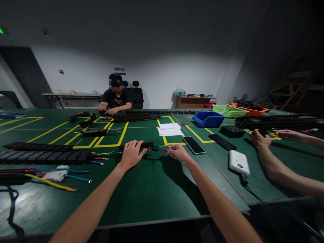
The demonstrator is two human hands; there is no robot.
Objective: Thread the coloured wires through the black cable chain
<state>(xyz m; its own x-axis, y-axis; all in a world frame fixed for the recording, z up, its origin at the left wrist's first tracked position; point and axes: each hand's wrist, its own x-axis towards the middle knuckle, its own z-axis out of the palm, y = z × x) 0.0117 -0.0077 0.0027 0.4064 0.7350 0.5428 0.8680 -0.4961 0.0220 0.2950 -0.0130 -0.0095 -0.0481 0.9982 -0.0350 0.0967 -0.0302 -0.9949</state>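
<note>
My left hand lies over a short dark strip-like part, fingers on top and thumb at its near side, gripping it on the green table. Coloured wires, blue and red among them, run from the strip's right end. My right hand is closed in a pinch on these wires; the fingertips partly hide their ends. A phone lies just right of my right hand. To the left are long black socket strips with coloured leads ending in ring terminals.
A co-worker's hands work at the right beside a white power bank and a black phone. Another person sits across the table. Paper sheets, a blue bin and a green basket stand farther back.
</note>
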